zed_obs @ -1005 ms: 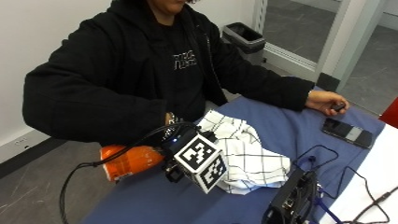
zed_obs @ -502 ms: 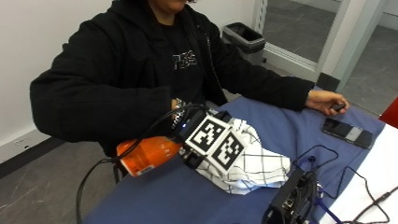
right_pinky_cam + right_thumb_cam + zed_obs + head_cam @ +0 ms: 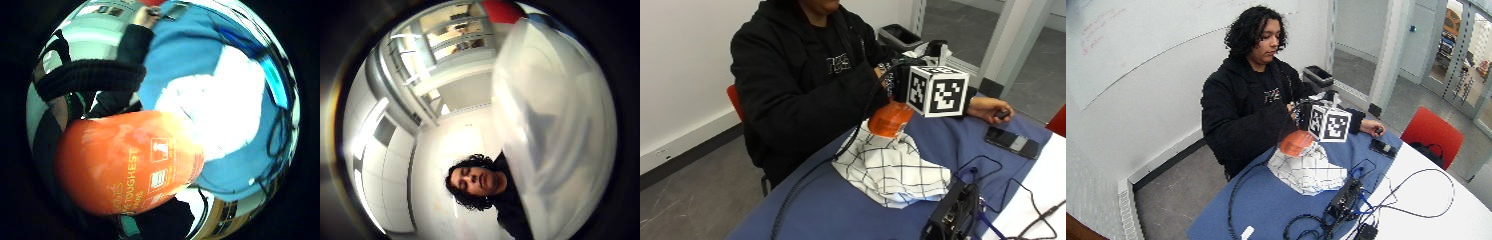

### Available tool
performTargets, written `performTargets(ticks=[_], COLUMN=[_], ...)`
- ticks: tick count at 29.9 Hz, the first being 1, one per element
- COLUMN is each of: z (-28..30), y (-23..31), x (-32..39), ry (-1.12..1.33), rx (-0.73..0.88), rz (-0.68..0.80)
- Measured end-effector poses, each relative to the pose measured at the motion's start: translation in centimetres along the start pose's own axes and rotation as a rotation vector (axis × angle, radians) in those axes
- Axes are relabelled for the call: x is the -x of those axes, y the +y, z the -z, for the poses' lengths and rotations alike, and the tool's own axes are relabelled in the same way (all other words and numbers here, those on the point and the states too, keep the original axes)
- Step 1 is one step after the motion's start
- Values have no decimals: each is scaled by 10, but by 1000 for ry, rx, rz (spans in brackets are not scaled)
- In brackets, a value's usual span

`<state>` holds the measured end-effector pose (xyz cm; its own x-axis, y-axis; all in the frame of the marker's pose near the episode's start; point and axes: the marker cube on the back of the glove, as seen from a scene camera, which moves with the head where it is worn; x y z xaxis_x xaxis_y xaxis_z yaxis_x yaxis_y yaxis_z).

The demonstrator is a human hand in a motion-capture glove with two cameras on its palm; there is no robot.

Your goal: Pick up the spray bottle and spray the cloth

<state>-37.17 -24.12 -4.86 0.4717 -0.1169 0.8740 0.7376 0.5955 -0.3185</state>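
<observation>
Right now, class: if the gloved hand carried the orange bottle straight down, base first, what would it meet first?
Most likely the checked cloth: the bottle in the gloved hand hangs just above its raised fold, on the blue table. How far apart they are is unclear.

Gloved right hand's fingers hidden behind the marker; spray bottle (image 3: pixel 889 119) nozzle hidden too.

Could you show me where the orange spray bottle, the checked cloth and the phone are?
spray bottle (image 3: pixel 890 120), outside view: on its orange body, lifted above the cloth.
checked cloth (image 3: pixel 889 170), outside view: on the middle of its crumpled heap.
phone (image 3: pixel 1012 142), outside view: on its dark screen, lying flat on the blue table.
</observation>
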Motion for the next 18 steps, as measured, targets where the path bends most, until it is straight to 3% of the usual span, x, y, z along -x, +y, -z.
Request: performTargets(ticks=[4,10,18], z=[-12,-56,-63], y=[-71,-115,-146], x=[9,-6,-31], ry=[-76,-108,-91], rx=[-121,-290,-413], rz=[176,344,388])
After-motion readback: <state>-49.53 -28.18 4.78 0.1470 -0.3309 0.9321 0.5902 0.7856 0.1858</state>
